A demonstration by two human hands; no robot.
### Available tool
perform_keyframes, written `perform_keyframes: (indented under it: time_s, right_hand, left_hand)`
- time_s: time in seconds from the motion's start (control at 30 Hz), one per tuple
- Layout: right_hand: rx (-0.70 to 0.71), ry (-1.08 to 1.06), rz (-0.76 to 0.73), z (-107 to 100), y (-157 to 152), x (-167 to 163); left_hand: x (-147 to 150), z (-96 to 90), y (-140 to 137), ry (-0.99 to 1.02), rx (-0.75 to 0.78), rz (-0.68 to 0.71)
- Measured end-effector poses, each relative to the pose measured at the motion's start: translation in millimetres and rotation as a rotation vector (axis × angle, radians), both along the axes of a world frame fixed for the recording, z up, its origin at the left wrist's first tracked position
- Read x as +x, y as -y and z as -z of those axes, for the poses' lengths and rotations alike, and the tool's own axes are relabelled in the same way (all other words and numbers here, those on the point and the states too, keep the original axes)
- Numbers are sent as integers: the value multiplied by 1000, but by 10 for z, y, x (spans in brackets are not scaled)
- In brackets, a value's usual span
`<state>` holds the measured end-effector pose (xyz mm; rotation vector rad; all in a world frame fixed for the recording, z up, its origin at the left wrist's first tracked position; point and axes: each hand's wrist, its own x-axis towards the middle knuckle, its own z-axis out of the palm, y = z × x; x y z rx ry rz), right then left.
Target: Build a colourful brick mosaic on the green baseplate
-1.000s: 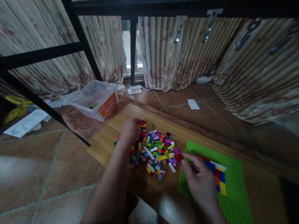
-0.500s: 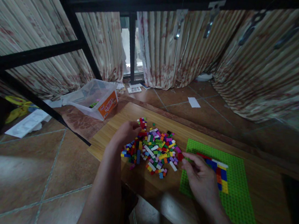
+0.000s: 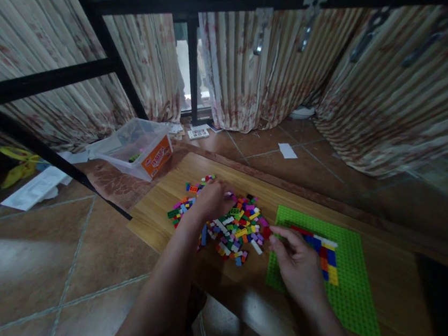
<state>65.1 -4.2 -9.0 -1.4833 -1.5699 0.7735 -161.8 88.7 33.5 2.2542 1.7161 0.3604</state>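
Note:
My left hand (image 3: pixel 213 200) reaches over the middle of a pile of small toy bricks (image 3: pixel 241 229), palm down. Its fingers point into the pile and are mostly hidden behind the hand's back, so I cannot tell whether they hold a brick. My right hand (image 3: pixel 299 265) hovers over the left part of a green baseplate (image 3: pixel 359 291). Thumb and index finger pinch a red brick (image 3: pixel 267 232) beside the pile's right edge. Behind that hand, a flat patch of red, blue, white and yellow bricks (image 3: pixel 333 258) sits on the baseplate, partly covered by the fingers.
Pile and baseplate lie on a wooden table (image 3: pixel 191 169). A clear plastic box (image 3: pixel 127 165) with an orange label stands beyond its left end. A black metal frame (image 3: pixel 127 92) crosses in front of striped curtains (image 3: pixel 242 78). White paper (image 3: pixel 288 151) lies on the tiled floor.
My left hand has moved right, from the pile's left side to over its middle, uncovering bricks on the left. My right hand keeps nearly the same place. The view has shifted slightly.

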Motion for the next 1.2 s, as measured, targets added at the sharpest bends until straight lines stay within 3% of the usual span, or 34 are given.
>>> perform_keyframes:
  time_s: [0.3,0.53,0.77,0.93,1.03,1.2]
  right_hand:
    - [-1,-30,0,-58,-3,-18]
    - [5,-21,4,-84,-2,-29]
    - [1,-14,-5,-71,-5,-26]
    - [9,-16,-7,-66,-5,-23]
    - [16,-28,-10,-66,-2,-27]
    - [29,-47,-7,-78,-1,-43]
  left_hand:
    - [102,8,12,-98,-40,10]
    - [45,-9,-2,2,-21,-10]
    - [21,-78,31,43,-99,-50]
    - [14,-72,34,103,-123,-5]
    - [-35,-52,22,245,-118,-3]
    - [-98,-43,17,726,-220,14]
